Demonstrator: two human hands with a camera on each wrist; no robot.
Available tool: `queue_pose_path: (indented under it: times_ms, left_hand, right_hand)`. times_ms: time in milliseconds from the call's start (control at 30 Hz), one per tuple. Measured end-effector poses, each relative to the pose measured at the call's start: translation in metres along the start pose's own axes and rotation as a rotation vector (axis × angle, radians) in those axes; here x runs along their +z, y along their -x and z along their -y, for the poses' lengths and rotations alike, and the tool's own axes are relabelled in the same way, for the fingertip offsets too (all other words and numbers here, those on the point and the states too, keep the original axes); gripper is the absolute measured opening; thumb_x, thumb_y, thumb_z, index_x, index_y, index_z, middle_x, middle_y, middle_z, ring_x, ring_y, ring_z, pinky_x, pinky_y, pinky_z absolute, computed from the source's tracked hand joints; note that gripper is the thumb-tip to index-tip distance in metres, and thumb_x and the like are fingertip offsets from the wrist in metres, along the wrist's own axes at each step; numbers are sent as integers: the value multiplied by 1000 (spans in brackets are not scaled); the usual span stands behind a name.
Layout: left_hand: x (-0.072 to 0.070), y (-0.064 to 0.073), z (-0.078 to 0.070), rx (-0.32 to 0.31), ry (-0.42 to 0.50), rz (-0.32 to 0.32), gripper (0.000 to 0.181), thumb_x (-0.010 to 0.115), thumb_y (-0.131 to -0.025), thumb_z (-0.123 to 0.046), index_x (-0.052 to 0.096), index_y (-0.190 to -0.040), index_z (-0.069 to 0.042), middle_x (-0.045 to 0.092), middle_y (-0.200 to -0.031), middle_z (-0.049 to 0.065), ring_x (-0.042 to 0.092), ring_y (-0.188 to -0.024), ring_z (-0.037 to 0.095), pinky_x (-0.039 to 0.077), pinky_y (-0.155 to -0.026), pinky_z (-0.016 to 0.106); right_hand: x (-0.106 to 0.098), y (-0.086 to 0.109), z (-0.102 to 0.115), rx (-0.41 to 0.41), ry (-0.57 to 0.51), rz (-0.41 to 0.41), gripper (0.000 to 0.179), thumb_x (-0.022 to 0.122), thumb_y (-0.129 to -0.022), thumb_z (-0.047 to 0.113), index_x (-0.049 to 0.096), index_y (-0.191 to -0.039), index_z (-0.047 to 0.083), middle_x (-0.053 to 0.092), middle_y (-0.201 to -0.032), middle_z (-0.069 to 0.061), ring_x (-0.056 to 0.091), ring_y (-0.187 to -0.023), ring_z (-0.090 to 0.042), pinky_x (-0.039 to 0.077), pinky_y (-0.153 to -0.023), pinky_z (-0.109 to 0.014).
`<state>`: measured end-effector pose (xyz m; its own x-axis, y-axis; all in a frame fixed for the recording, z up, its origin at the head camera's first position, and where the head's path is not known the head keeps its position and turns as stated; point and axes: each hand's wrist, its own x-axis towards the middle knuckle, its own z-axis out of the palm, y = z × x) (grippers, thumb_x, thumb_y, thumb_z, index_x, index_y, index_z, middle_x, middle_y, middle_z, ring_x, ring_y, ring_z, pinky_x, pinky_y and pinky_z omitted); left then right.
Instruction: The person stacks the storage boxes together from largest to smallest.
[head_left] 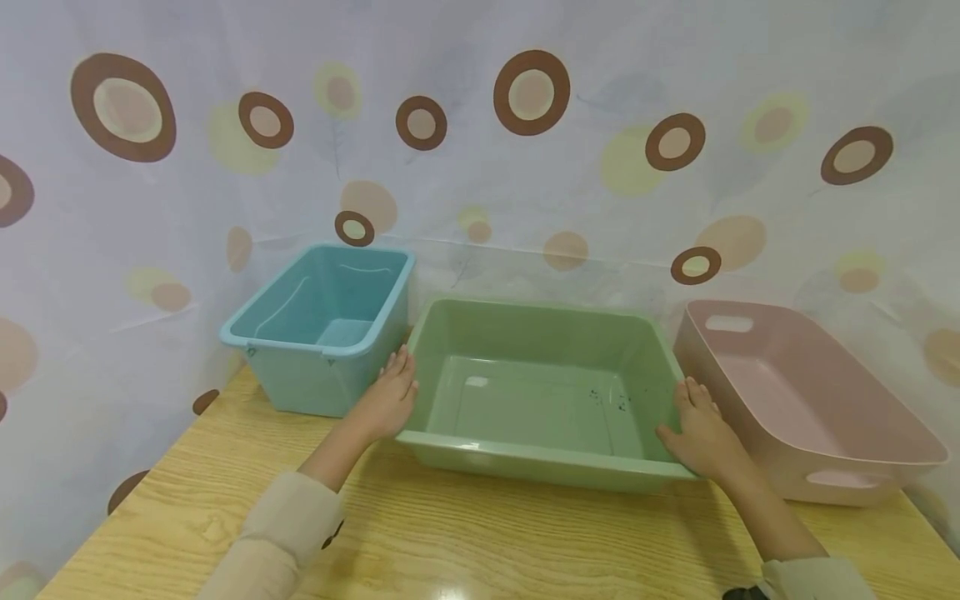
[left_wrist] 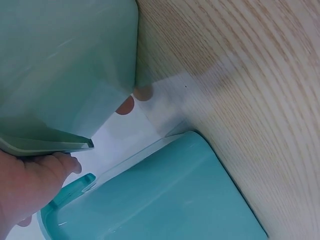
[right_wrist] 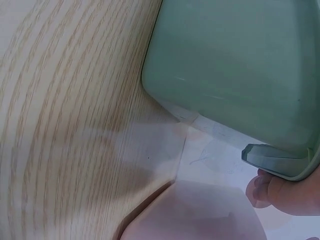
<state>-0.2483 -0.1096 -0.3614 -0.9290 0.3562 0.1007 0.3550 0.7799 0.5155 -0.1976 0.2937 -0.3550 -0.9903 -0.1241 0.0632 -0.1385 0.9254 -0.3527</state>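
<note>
A wide, shallow green basin [head_left: 517, 408] sits in the middle of the wooden table, with a few small dark marks on its floor. At its left rim, my left hand [head_left: 393, 396] holds the edge, fingers along the outside. The left wrist view shows those fingertips [left_wrist: 67, 162] tucked beneath the rim. My right hand [head_left: 705, 433] grips the opposite rim, its thumb reaching over the inside and its fingers lying at the outer edge. Part of that hand [right_wrist: 292, 195] appears below the rim in the right wrist view.
Left of the basin stands a deeper blue bin [head_left: 300, 375], close to my left hand. A pink bin [head_left: 817, 400] with handle slots stands on the right, near my right hand. Behind the wooden table [head_left: 442, 533] hangs a pale cloth [head_left: 465, 192] printed with circles.
</note>
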Motion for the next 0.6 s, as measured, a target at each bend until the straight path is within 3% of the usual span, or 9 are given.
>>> queue_pose_path:
  times_ms: [600]
  left_hand:
    - [-1, 5, 1, 2, -19, 12, 51, 29, -98, -11, 14, -138, 16, 2, -149, 29, 5, -137, 44, 11, -111, 54]
  right_hand:
    - [3, 3, 3, 2, 38, -21, 76, 53, -86, 20, 13, -132, -26, 8, -138, -46, 8, -128, -58, 14, -103, -65]
